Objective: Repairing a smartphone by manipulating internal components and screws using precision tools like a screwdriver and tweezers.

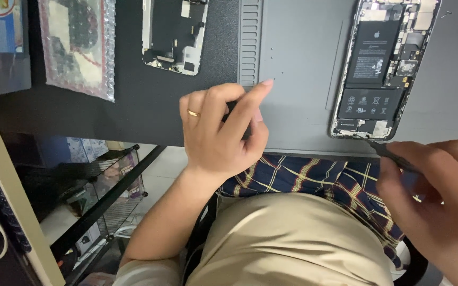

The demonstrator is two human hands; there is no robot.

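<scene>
My right hand (441, 196) gripping thin dark tool (385, 151) beside opened black phone (380, 69); left hand (221, 132) curled, grasp unclear. Slip risks gouging battery.

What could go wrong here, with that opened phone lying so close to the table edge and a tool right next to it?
The opened phone lies near the gray mat's front edge, so a nudge might push it off. The dark tool in the right hand points at the phone's lower end; a slip could scratch exposed parts or the black battery. The left hand rests on the mat, not the phone, so nothing steadies it.
</scene>
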